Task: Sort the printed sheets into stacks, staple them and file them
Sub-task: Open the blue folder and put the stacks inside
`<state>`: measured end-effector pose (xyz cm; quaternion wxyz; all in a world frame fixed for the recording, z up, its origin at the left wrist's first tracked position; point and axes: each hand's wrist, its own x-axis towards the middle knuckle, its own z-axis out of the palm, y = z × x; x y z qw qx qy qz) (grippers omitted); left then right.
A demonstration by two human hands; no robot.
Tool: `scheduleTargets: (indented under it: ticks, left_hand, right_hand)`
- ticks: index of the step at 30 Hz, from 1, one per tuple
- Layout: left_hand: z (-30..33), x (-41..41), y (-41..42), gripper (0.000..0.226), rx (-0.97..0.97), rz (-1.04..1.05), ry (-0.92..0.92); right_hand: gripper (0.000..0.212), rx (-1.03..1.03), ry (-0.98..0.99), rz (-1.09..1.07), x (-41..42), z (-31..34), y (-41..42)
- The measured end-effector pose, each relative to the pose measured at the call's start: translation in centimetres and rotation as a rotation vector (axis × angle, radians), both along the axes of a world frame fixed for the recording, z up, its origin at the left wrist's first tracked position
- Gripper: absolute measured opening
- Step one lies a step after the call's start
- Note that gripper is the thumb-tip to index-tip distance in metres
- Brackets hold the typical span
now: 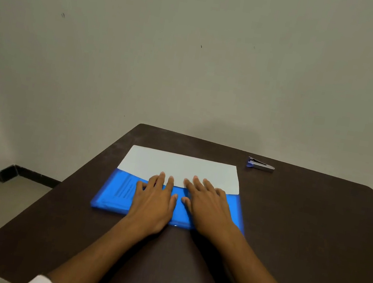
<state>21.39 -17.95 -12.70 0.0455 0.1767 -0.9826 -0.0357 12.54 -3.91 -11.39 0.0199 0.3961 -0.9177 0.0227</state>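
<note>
Blue folder: left hand & right hand flat, palms down.

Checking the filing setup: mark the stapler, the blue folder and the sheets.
stapler (260, 165), head view, metal top.
blue folder (112, 193), head view, left front cover.
sheets (181, 166), head view, bare white part sticking out.

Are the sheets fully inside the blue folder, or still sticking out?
Partly in. The sheets stick out past the far edge of the blue folder; print shows through it. Both hands lie flat on top.
</note>
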Motion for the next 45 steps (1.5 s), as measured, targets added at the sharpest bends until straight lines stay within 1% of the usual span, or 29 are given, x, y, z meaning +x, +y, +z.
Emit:
scheduleTargets:
  ticks: [5,10,17,19,22,23,25,27,28,31,34,37,39,42,44,45]
  left_hand:
    - [-0.1,-6.6,-3.4,0.061,0.022,-0.057,0.002]
    - [-0.3,-11.5,-5.5,0.06,0.025,-0.076,0.032]
    - [-0.4,-14.7,-7.6,0.059,0.049,-0.102,0.07]
    - [-0.4,-15.0,-8.1,0.058,0.05,-0.11,0.09]
    - [-0.1,-15.0,-8.4,0.058,0.044,-0.138,0.094]
    - [0.1,-15.0,-8.4,0.059,0.056,-0.145,0.102]
    - [0.6,-14.8,-7.9,0.064,0.098,-0.157,0.141]
    - [1.4,-15.1,-6.8,0.073,0.113,-0.181,0.201]
    - [1.8,-15.7,-5.8,0.074,0.101,-0.207,0.227]
    - [2.9,-18.4,-2.1,0.065,0.071,-0.314,0.27]
    - [3.4,-21.4,1.9,0.062,0.088,-0.396,0.264]
    - [3.2,-24.0,4.5,0.056,0.147,-0.439,0.247]
    - [2.8,-25.7,5.6,0.045,0.167,-0.471,0.24]
    - [2.5,-27.8,7.2,0.036,0.129,-0.51,0.16]
    - [2.3,-29.3,7.8,0.025,0.119,-0.534,0.128]
    - [2.3,-30.1,7.6,0.018,0.111,-0.545,0.14]
  right_hand:
    - [0.058,-0.111,-0.069,-0.101,-5.6,-1.5,-2.2]
    - [0.059,-0.144,-0.078,-0.102,-10.7,-1.6,-3.9]
    - [0.06,-0.191,-0.052,-0.108,-13.6,-1.9,-5.7]
    - [0.06,-0.248,-0.093,-0.074,-14.2,-1.4,-5.5]
    - [0.053,-0.485,-0.257,-0.048,-15.3,0.1,-3.3]
    - [0.049,-0.569,-0.252,-0.07,-16.0,0.6,-1.9]
    - [0.04,-0.663,-0.156,-0.146,-17.5,1.2,1.3]
    - [0.035,-0.698,-0.084,-0.249,-19.1,1.2,4.7]
    - [0.035,-0.682,-0.058,-0.31,-19.9,1.0,6.4]
    - [0.045,-0.585,-0.057,-0.429,-21.8,0.3,10.2]
    - [0.05,-0.565,-0.105,-0.431,-22.7,-0.5,11.8]
    - [0.045,-0.585,-0.083,-0.395,-23.6,-1.3,12.4]
    - [0.039,-0.615,-0.058,-0.381,-24.1,-1.7,12.4]
    - [0.023,-0.645,-0.037,-0.349,-24.7,-1.5,12.5]
    - [0.012,-0.631,-0.081,-0.336,-25.2,-0.6,12.7]
    - [0.01,-0.623,-0.112,-0.325,-25.7,0.1,12.7]
